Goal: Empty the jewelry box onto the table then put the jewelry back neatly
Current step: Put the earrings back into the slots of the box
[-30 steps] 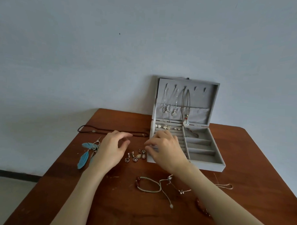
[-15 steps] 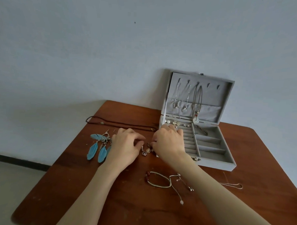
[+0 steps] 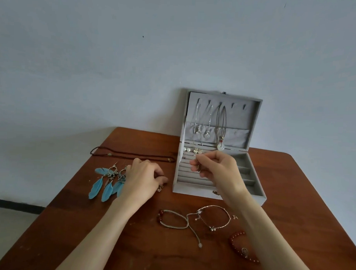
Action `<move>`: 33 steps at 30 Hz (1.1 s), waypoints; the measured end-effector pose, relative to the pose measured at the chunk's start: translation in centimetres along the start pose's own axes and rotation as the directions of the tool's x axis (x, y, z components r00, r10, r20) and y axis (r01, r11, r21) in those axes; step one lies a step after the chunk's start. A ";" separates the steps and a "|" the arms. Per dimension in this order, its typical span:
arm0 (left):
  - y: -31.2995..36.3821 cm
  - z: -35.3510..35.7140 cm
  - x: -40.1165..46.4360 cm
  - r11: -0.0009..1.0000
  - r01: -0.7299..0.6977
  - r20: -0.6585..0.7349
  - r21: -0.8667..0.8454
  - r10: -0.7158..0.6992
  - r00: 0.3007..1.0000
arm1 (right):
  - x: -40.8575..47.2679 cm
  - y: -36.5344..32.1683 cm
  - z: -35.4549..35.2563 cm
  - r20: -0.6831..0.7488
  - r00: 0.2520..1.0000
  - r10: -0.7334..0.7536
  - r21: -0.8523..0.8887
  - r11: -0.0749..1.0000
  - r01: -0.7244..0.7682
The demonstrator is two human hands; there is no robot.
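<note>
The jewelry box (image 3: 218, 156) stands open at the back of the desk (image 3: 292, 199), against the wall, lid upright with three necklaces hanging inside it and a few studs (image 3: 192, 150) already seated in the top ring rolls. And there's the change: the right hand (image 3: 216, 168), which a moment ago was down on the desk just left of the box among the small earrings, has come up and now sits over the box's ring rolls, thumb and forefinger pinched on a small earring (image 3: 196, 161), other fingers curled. The piece is too small to make out in detail. So one more item is on its way back in, likely headed for a roll just below the studs.

The left hand (image 3: 143, 178) is down on the desk just left of the box, fingers curled over the spot where the small earrings lay; one small piece (image 3: 160, 188) peeks out by its fingertips. Whether it actually grips anything, I cannot tell.

Further left of the box, the blue feather earrings (image 3: 109, 181) lie beside that hand, and a dark bead necklace (image 3: 132, 154) stretches along behind them. In front of the box, toward the viewer, lie a braided bracelet (image 3: 174, 219), a thin chain bracelet (image 3: 216, 217) and a red bead bracelet (image 3: 243, 248).

By my reckoning we're well into the putting-back half, with the larger pieces not yet returned.
</note>
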State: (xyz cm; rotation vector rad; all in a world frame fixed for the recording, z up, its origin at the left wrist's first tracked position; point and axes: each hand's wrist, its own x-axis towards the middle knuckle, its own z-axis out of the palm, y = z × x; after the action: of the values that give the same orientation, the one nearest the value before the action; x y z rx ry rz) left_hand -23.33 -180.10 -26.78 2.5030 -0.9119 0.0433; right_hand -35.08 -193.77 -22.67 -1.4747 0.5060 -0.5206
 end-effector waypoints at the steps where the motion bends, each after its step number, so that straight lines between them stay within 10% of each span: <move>1: 0.1 -0.1 0.0 1.000 -0.006 0.002 -0.003 0.006 1.000 | 0.2 0.0 -0.4 0.008 1.000 0.005 0.025 1.000 -0.005; 15: 6.4 -2.4 3.8 0.877 -0.188 -0.181 -0.442 0.118 0.976 | 4.1 -1.5 -5.5 -0.103 0.973 -0.205 -0.305 0.938 0.165; 33: 10.7 1.7 8.4 0.974 -0.133 0.453 -0.185 0.205 0.868 | 5.7 -0.2 -8.6 -0.005 0.997 0.078 -0.108 0.991 -0.079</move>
State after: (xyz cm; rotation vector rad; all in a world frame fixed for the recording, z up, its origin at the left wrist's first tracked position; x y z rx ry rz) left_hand -23.54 -193.03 -22.22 2.3220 -1.2729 -0.5814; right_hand -35.85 -204.11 -22.84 -1.5510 0.5985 -0.4374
